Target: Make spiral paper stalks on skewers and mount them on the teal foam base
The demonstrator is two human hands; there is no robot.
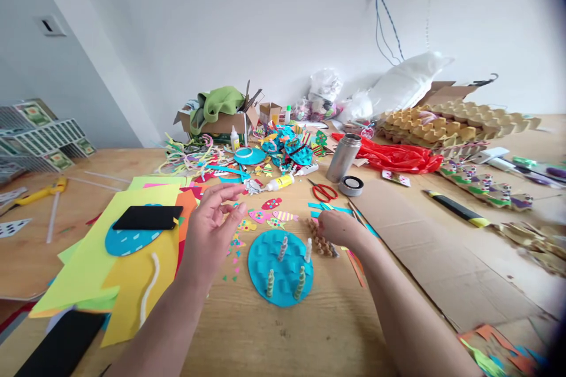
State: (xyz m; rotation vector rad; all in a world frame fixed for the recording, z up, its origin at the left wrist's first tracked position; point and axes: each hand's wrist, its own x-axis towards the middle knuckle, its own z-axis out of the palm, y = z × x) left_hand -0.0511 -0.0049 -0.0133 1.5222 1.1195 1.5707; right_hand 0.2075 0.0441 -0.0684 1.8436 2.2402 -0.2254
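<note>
Mid-frame, the left hand [221, 212] is loosely spread; the right hand [338, 227], grip too hidden to tell, seemingly selects among brown, knobbly, twisted pieces [326, 248], calling for a careful pinch.

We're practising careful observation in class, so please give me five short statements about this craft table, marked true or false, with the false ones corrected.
1. Four small twisted pieces stand on the blue disc. True.
2. The left hand lies flat on the blue disc. False: it is raised to the disc's left, fingers curved.
3. The right hand is at the brown twisted pieces. True.
4. The red-handled scissors are in the left hand. False: they lie on the table, near the metal bottle.
5. A flat black device rests on a blue oval with pale marks. True.
</note>
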